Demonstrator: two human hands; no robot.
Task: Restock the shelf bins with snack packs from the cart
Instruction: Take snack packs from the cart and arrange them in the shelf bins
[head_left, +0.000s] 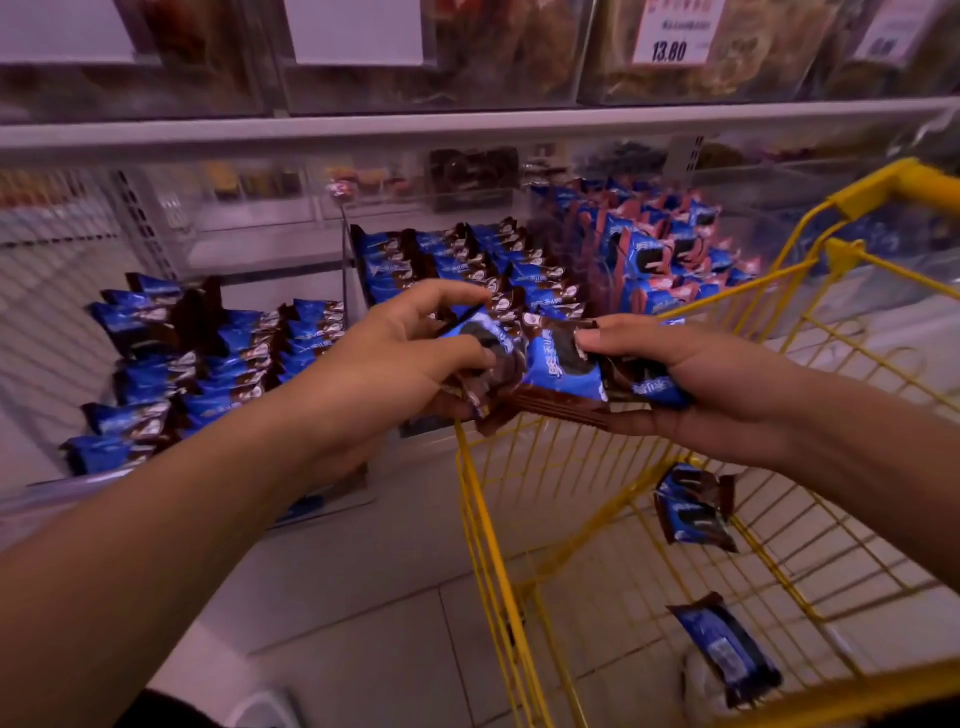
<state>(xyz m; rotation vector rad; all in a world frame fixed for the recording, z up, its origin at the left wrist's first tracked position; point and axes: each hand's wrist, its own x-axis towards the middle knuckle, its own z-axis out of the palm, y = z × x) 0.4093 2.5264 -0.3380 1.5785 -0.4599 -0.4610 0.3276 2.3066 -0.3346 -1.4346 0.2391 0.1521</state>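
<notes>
Landmark: yellow wire cart, at the lower right, its front rim just below both hands.
Left hand: over the cart's front left corner, thumb and fingers curled round a few blue-and-brown cookie packs.
Right hand: above the cart's front rim, thumb pressed on top and fingers beneath, gripping a second bunch of packs that touches the left hand's bunch.
Loose packs in cart: two on the basket floor, a third nearer the person.
Middle bin: beyond the cart's front left corner, rows of matching packs.
Left bin: left of the cart, partly filled.
Pink-edged packs: bin behind the cart.
Price tag: upper shelf, reads 13.80.
</notes>
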